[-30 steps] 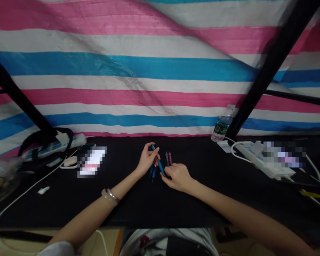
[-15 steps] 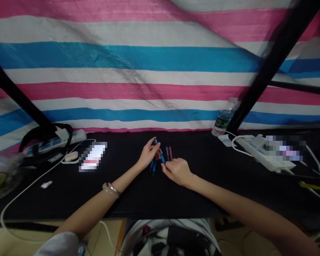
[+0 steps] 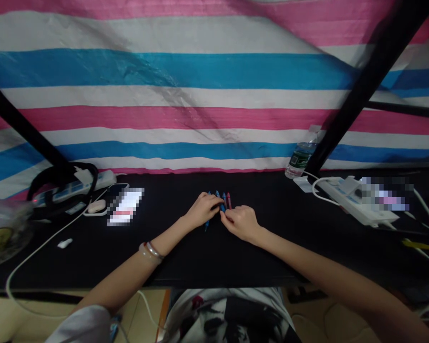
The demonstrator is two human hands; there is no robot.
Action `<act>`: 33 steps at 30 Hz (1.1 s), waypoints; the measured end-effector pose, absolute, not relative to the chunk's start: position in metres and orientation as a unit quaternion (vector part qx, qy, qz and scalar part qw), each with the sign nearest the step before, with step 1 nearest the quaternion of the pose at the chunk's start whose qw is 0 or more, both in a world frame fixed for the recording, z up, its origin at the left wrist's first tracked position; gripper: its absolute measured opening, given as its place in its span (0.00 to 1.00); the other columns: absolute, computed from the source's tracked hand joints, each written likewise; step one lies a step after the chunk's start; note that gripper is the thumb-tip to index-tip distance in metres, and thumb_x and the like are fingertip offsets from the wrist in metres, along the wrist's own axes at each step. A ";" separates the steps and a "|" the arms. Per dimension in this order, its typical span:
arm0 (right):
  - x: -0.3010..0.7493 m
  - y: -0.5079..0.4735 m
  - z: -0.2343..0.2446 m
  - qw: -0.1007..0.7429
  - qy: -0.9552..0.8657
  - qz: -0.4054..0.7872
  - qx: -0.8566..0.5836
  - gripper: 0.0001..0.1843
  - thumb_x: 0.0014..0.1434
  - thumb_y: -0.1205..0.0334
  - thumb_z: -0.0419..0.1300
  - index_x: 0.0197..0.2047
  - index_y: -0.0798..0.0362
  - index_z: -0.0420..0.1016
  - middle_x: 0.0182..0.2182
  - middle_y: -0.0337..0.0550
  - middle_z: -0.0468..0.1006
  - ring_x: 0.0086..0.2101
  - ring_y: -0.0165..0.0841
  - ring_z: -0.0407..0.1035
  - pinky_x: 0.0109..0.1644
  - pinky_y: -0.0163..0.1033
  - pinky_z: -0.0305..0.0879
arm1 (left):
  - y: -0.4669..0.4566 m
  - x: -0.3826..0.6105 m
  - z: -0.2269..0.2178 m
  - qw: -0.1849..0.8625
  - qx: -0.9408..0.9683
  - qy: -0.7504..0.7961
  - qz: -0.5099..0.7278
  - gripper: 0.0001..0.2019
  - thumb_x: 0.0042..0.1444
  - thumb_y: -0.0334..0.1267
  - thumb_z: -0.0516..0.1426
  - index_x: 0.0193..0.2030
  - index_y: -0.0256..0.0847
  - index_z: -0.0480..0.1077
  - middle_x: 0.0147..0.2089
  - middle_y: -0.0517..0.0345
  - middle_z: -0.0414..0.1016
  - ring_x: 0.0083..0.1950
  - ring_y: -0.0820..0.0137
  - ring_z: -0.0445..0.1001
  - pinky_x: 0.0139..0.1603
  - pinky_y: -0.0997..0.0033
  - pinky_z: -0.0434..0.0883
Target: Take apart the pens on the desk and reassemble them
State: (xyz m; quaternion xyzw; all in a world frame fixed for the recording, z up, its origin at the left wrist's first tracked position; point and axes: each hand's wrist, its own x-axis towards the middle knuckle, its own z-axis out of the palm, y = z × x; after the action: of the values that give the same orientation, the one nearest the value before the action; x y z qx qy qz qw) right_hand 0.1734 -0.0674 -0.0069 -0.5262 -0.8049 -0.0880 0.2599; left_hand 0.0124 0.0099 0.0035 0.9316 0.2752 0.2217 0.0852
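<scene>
Several wax crayons lie close together on the black tabletop, near the middle. A blue crayon and another blue crayon stand side by side, with a red crayon just to their right. My left hand rests over the crayons' left side, and its fingers hide part of them. Another blue crayon's tip sticks out beneath that hand. My right hand sits just below the row, its fingertips at the crayons' lower ends and close to my left fingers.
A pixelated phone, white computer mouse and power strip lie to the left. A water bottle and a second power strip stand to the right. Striped tarpaulin hangs behind the table.
My left hand has come down over the crayons, and the blue crayon once held up in it now lies beside the others. My hands have drawn closer, and the whole view has shifted upward.
</scene>
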 end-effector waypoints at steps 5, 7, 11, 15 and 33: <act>0.179 -0.063 -0.001 0.295 -0.772 -0.027 -0.562 0.18 0.61 0.56 0.45 0.29 0.54 0.72 0.22 0.41 0.74 0.24 0.28 0.66 0.30 0.33 0.50 | 0.007 0.011 0.009 0.050 0.951 0.246 0.182 0.10 0.51 0.31 0.52 0.40 0.40 0.70 0.35 0.55 0.71 0.40 0.67 0.69 0.47 0.64 0.57; 0.183 -0.058 -0.002 0.318 -0.747 -0.002 -0.584 0.16 0.61 0.57 0.46 0.35 0.53 0.72 0.24 0.39 0.74 0.24 0.28 0.66 0.29 0.32 0.51 | 0.006 0.011 0.011 0.043 0.954 0.239 0.175 0.10 0.51 0.32 0.52 0.40 0.40 0.71 0.36 0.55 0.71 0.40 0.67 0.69 0.48 0.64 0.56; 0.190 -0.047 -0.009 0.321 -0.705 0.050 -0.630 0.16 0.59 0.58 0.49 0.48 0.51 0.70 0.29 0.38 0.75 0.28 0.29 0.68 0.30 0.32 0.54 | 0.005 0.010 0.011 0.051 0.952 0.241 0.180 0.12 0.52 0.32 0.51 0.42 0.41 0.71 0.38 0.55 0.71 0.42 0.67 0.68 0.48 0.64 0.56; 0.193 -0.041 -0.013 0.297 -0.697 0.100 -0.645 0.18 0.57 0.58 0.51 0.50 0.49 0.69 0.26 0.36 0.74 0.29 0.30 0.68 0.29 0.32 0.54 | 0.005 0.010 0.010 0.066 0.951 0.244 0.180 0.13 0.52 0.32 0.51 0.43 0.42 0.71 0.38 0.55 0.71 0.42 0.67 0.68 0.48 0.64 0.57; 0.197 -0.038 -0.009 0.271 -0.697 0.148 -0.647 0.19 0.56 0.58 0.53 0.51 0.47 0.69 0.25 0.34 0.74 0.28 0.29 0.68 0.26 0.31 0.52 | 0.002 0.013 0.011 0.093 0.946 0.242 0.193 0.15 0.50 0.33 0.53 0.45 0.41 0.69 0.47 0.52 0.70 0.49 0.64 0.68 0.51 0.62 0.59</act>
State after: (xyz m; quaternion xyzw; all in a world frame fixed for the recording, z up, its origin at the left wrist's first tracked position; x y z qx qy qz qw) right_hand 0.1968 -0.0376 -0.0094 -0.6473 -0.6969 0.1482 0.2708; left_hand 0.0127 0.0015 0.0110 0.9463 0.2419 0.1931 0.0931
